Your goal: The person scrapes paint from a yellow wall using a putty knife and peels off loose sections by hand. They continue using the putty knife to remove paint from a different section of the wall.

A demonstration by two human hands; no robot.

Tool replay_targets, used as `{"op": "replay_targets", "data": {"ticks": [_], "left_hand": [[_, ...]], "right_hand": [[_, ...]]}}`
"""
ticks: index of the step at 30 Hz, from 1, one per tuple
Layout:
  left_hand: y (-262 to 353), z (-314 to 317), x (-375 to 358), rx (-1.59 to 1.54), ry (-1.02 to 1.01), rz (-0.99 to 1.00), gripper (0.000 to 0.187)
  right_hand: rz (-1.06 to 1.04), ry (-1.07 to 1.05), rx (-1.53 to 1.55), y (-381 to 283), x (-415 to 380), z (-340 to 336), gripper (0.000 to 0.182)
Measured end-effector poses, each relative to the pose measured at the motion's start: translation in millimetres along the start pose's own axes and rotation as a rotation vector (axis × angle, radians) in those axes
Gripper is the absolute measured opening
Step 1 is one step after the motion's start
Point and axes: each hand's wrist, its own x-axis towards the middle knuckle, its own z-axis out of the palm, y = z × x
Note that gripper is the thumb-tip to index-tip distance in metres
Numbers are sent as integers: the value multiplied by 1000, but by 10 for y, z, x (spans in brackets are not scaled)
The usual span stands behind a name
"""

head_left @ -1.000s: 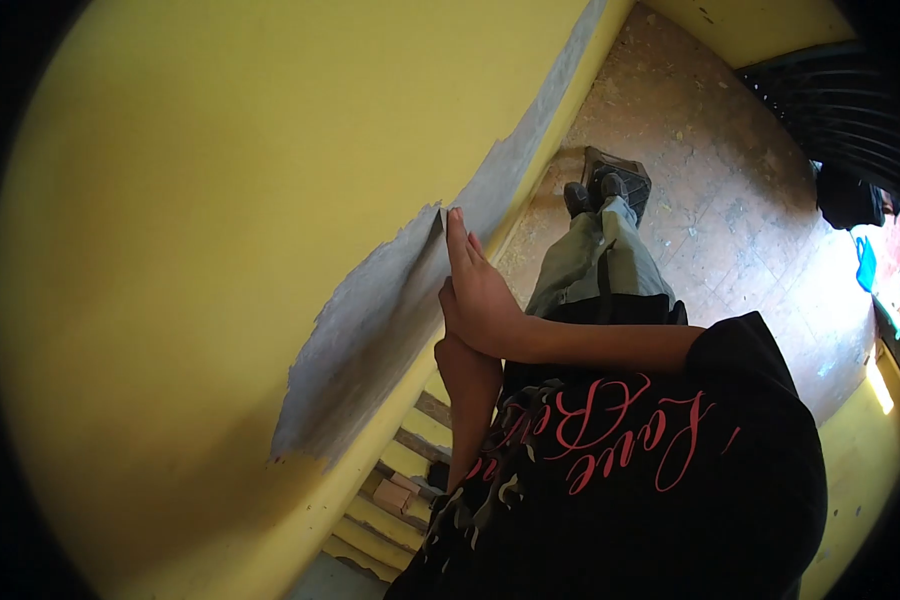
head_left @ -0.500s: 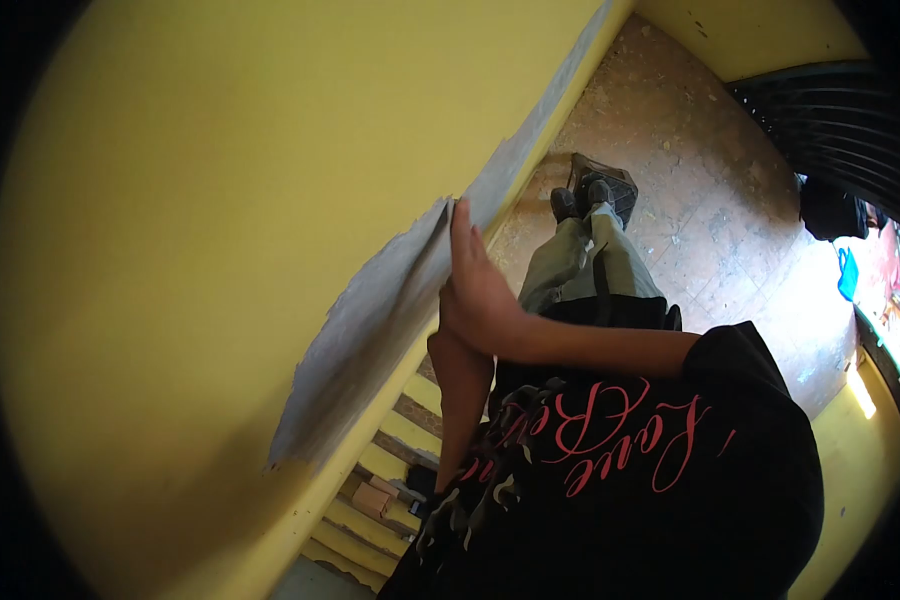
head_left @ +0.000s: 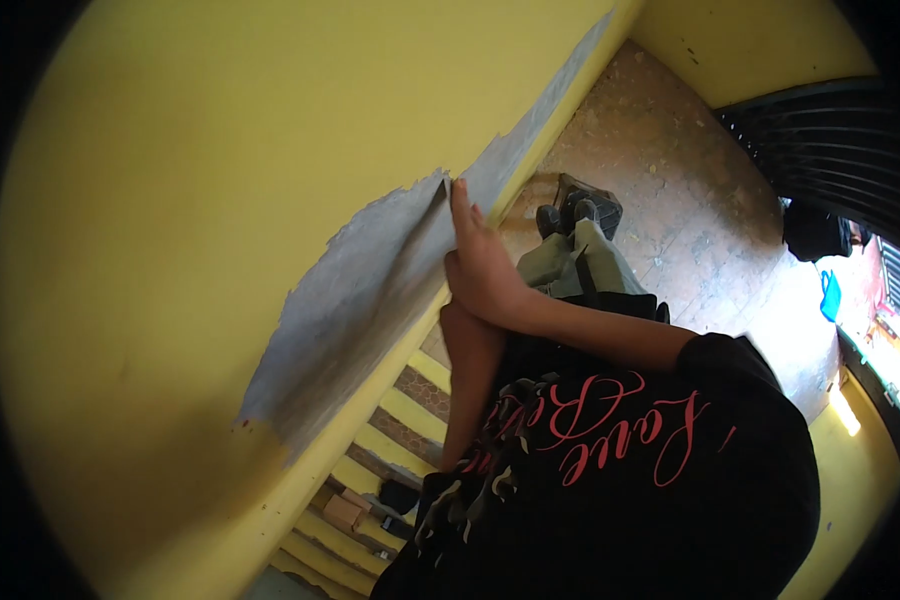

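Grey patch (head_left: 360, 300) wider (right hand (head_left: 480, 270) higher) —

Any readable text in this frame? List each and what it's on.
"Love": red script on the black shirt.
"Re...": a second red script word on the same shirt, partly hidden by folds, not readable in full.
Nothing readable on the yellow wall or the floor.

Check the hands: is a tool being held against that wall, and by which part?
Cannot be told. One hand lies flat, fingers extended, at the edge of the grey scraped patch; the other hand is tucked behind it.
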Motion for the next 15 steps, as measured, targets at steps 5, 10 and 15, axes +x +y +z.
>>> {"op": "replay_targets", "data": {"ticks": [5, 10, 15], "left_hand": [[75, -106, 83, 67, -6, -73, 17], [127, -6, 3, 9, 27, -139, 15], [-125, -116, -37, 87, 72, -77, 30]], "right_hand": [[6, 51, 0, 48, 89, 20, 75], [-13, 18, 10, 74, 48, 63, 71], [-7, 54, 9, -15, -10, 212, 74]]}}
